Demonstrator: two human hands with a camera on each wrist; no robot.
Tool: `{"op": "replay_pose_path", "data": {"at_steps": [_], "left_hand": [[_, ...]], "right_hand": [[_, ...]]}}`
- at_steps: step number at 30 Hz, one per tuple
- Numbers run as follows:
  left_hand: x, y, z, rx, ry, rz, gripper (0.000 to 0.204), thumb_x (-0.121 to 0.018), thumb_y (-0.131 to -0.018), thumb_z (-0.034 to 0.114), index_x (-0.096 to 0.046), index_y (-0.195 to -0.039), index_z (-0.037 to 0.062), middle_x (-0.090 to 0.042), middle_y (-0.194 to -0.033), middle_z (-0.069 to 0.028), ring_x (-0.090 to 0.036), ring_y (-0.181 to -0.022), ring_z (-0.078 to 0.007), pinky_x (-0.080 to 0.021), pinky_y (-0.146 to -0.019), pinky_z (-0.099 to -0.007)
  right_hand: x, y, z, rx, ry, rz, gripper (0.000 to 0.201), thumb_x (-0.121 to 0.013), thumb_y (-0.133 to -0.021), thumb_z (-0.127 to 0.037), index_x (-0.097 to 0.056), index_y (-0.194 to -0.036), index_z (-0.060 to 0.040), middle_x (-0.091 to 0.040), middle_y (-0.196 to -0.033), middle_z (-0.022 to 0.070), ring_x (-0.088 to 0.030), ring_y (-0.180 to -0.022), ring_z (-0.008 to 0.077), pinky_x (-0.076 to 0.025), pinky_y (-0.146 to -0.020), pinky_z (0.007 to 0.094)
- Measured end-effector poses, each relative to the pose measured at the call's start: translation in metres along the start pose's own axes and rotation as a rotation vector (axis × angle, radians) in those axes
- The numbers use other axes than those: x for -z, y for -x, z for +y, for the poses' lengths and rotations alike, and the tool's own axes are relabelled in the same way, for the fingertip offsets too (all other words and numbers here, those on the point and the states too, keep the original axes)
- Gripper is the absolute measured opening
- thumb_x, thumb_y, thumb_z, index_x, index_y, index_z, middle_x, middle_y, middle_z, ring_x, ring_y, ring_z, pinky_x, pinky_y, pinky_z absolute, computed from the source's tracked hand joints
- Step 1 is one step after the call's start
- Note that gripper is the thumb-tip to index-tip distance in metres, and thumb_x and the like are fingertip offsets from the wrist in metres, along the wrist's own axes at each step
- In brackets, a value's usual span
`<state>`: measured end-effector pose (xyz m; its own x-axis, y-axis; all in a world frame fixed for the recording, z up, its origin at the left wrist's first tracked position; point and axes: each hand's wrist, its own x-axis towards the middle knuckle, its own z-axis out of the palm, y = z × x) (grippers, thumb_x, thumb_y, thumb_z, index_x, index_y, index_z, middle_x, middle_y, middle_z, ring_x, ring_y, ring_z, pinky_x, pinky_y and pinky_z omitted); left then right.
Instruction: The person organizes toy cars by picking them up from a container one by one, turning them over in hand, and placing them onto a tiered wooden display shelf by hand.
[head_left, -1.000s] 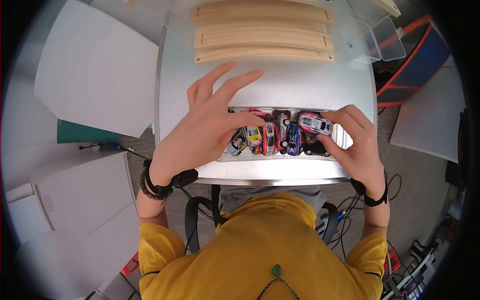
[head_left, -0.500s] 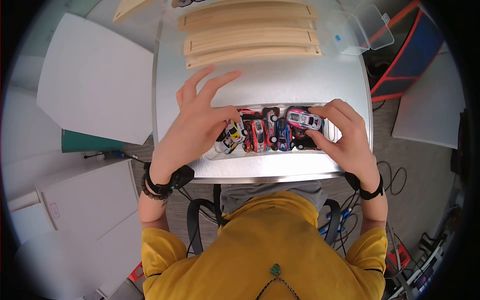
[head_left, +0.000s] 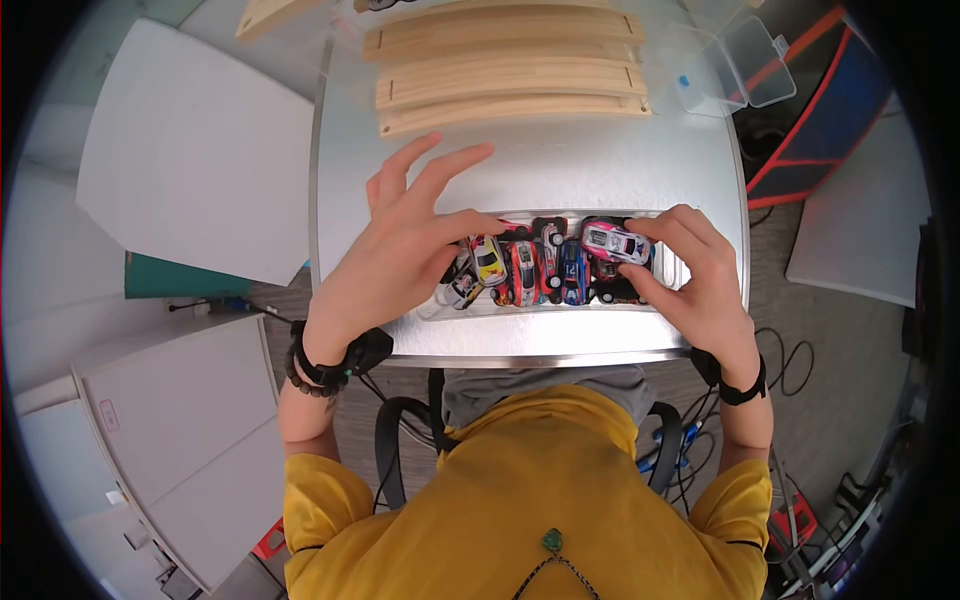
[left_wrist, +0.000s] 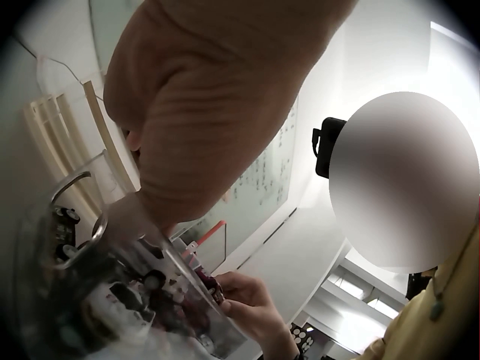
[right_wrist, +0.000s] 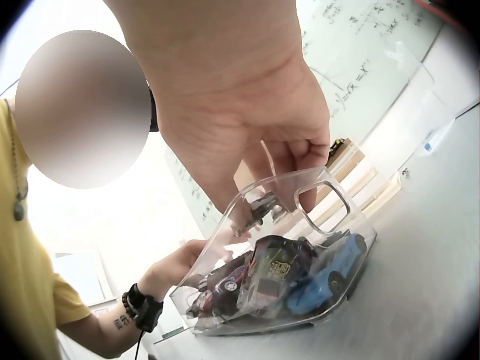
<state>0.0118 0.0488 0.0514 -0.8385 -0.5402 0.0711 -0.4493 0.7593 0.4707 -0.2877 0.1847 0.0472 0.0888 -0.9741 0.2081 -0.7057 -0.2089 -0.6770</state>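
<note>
A clear plastic box with cut-out handles stands along the near table edge, packed with several small toy cars. At its left end my left hand pinches a yellow-and-white toy car between thumb and index finger, its other fingers spread upward. A white-and-black car lies beside that one. My right hand grips a pink-and-white toy car by its end, above darker cars. Red and blue cars sit between the hands. Through the box's end wall, a light-blue car shows in the right wrist view.
Curved wooden rails lie across the far part of the metal table. An open clear container stands at the far right. Cables hang on the right, and a white cabinet stands to the left.
The head view has shifted slightly. The yellow-and-white car moved left, away from the red car, then back toward it, turning with my left hand. My right hand keeps the pink-and-white car.
</note>
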Motion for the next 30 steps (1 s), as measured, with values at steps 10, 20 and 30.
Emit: {"op": "replay_pose_path", "data": {"at_steps": [10,20,30], "left_hand": [[-0.005,-0.005,-0.004,-0.039,0.017,-0.007,0.045,-0.077,-0.072,-0.006,-0.077,-0.106,0.0236,-0.043,-0.162,-0.0043,-0.027,-0.151,-0.0426,-0.025,-0.118,-0.0575],[0.010,-0.004,0.003,-0.029,0.031,0.029,0.047,-0.078,-0.070,-0.004,-0.078,-0.107,0.0247,-0.046,-0.160,-0.0042,-0.030,-0.150,-0.0408,-0.028,-0.120,-0.0541],[0.007,-0.012,0.006,-0.079,0.076,0.079,0.047,-0.078,-0.071,-0.003,-0.078,-0.109,0.0244,-0.047,-0.158,-0.0043,-0.031,-0.148,-0.0404,-0.029,-0.119,-0.0529]], "right_hand": [[0.000,-0.001,-0.001,0.010,0.008,0.005,0.034,-0.083,-0.076,-0.005,-0.071,-0.108,-0.0001,-0.066,-0.092,0.0128,-0.061,-0.083,0.0317,-0.049,-0.073,0.0397],[-0.001,0.002,0.002,0.011,-0.019,0.030,0.035,-0.084,-0.076,-0.005,-0.072,-0.109,0.0002,-0.067,-0.090,0.0124,-0.062,-0.083,0.0308,-0.050,-0.074,0.0385],[-0.001,0.002,0.004,-0.015,-0.072,0.051,0.036,-0.084,-0.077,-0.004,-0.072,-0.110,0.0015,-0.067,-0.090,0.0121,-0.065,-0.083,0.0273,-0.052,-0.075,0.0343]]}}
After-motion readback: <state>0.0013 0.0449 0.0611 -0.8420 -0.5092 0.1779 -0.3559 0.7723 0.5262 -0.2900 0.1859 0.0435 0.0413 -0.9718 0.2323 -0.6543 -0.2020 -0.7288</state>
